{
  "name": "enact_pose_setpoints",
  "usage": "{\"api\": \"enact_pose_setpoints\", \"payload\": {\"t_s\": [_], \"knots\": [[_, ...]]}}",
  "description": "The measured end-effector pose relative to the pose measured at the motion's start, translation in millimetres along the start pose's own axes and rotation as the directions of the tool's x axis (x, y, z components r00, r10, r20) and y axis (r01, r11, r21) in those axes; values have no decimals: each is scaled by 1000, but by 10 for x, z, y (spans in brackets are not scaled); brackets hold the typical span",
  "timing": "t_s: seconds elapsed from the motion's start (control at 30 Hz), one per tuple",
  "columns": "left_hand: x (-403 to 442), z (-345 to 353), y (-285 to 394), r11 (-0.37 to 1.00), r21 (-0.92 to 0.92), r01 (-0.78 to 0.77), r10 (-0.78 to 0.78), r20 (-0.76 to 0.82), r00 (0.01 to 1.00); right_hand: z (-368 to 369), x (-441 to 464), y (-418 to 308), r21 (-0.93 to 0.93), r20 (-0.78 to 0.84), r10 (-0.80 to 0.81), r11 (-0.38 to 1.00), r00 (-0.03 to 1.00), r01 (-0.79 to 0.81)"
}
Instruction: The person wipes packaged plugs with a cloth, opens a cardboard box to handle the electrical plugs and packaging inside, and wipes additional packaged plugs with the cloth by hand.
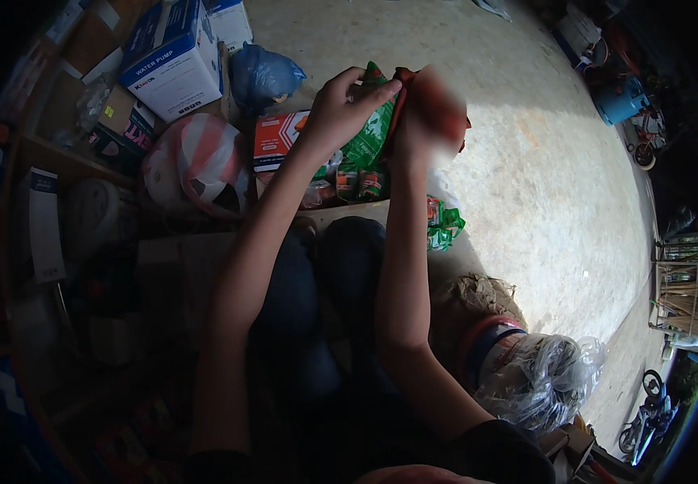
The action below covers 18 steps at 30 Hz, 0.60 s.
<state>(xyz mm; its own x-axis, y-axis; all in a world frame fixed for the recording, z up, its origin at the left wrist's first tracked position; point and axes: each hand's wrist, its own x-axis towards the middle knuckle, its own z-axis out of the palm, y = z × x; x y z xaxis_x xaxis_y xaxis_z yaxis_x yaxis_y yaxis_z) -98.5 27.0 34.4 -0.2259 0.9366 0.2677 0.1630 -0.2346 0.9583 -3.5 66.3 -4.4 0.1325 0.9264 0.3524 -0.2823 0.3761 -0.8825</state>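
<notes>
Both my arms reach forward over my knees. My left hand (343, 109) is closed on a shiny green packet (371, 125), its thumb and fingertips pointing right toward a red-orange packet (401, 105). Beside it, my right hand (418, 133) holds the red-orange packet; a blurred patch hides most of its fingers. The two packets overlap between my hands. Below them, a cardboard box (357, 213) contains small red and green packets (359, 184). More green packets (445, 223) lie just right of the box.
At the left stand a water pump box (173, 60), a blue plastic bag (264, 77), a red-and-white striped bag (202, 161) and an orange box (279, 139). Clear plastic wrapping (539, 379) is at the lower right. A blue gas cylinder (621, 101) and a motorbike (647, 419) are farther right.
</notes>
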Motion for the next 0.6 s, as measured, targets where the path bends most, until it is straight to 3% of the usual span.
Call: {"api": "enact_pose_setpoints", "payload": {"t_s": [0.07,0.1,0.13,0.17,0.2,0.27,0.33,0.43,0.53,0.6], "knots": [[-10,22,1,999,-43,-32,34,41,999,-4,-13,-14,-28,-15,-18,999,1000,17],[1,27,-28,999,-42,-32,34,40,999,11,-22,-47,298,-72,170,944,983,-142],[25,33,-53,993,-54,-100,101,19,995,26,-24,-80,595,-63,359,763,931,-253],[35,40,-82,984,-66,-166,166,-1,986,2,-16,-45,614,-9,324,748,946,-251],[25,42,-56,984,-67,-164,165,1,986,-20,-17,-32,614,-11,325,749,946,-250],[22,24,5,968,103,-228,237,-85,968,-44,-4,-6,604,155,314,720,937,-341],[58,-7,-40,964,97,-248,256,-87,963,-3,-29,-41,450,207,224,843,953,-295],[68,-68,-110,959,129,-254,269,-122,955,31,-60,-109,393,258,248,856,934,-335],[89,-128,-204,982,91,-165,173,-91,981,15,-78,-103,173,223,229,947,948,-269],[93,-140,-236,993,3,-119,119,-59,991,9,-60,-76,150,216,189,963,958,-223]]}}
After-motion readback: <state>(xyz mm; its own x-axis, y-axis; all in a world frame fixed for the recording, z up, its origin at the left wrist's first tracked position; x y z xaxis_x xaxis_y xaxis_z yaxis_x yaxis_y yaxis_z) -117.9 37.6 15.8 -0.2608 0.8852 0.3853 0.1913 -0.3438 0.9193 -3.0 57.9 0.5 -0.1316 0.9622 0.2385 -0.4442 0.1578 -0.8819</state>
